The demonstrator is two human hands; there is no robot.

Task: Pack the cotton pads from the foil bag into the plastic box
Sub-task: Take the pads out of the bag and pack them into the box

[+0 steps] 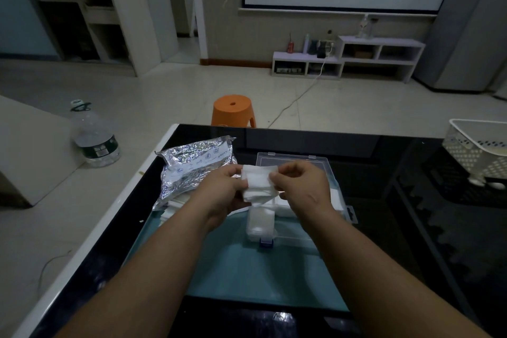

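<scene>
The left hand (219, 195) and the right hand (301, 186) are holding a small stack of white cotton pads (258, 182) between them, just above the open plastic box (290, 160). Each grip is closing on one end of the stack. The left thumb and fingers are curling round its left side, and the right fingertips are pinching its right edge.

The box is lying on a teal mat (247, 269) on the dark glossy worktop (384, 228), with its clear lid swung back on the far side. A middle compartment near the blue latch is holding what look like more white pads, though the hands are covering much of the inside. The crumpled foil bag (192, 170) is lying just left of the box, its mouth turned toward the person, with white edges showing under it.

A white perforated basket (477, 145) is sitting at the worktop's far right corner. On the floor beyond, an orange stool (233, 110) is standing near the worktop's far edge, and a large water bottle (94, 137) is standing to the left.
</scene>
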